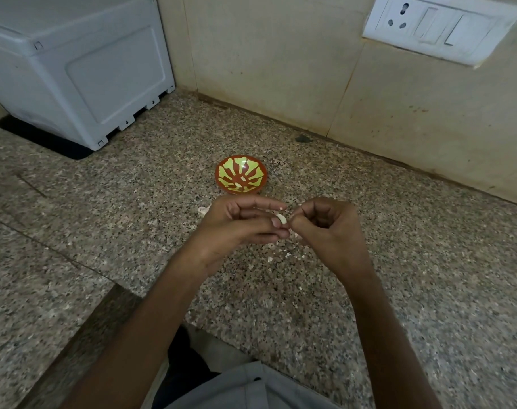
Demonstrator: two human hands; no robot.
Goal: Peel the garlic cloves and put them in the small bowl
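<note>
1 small round red bowl w/ yellow-green pattern (241,176) sits on the speckled granite counter (133,231), just beyond the grip; can't tell contents apart from the pattern. 1 pale white garlic clove (281,219) is held above the counter. Left hand (239,224) pinches it betw. thumb & fingers. Right hand (329,228), fingers curled, pinches its right end. A few white peel scraps (280,256) lie on the counter below the grip, and 1 pale bit (203,210) lies left of it.

Open counter (398,246) right of small bowl (251,169), white appliance (74,69) blocking left (back corner), wall (280,69) close behind.
</note>
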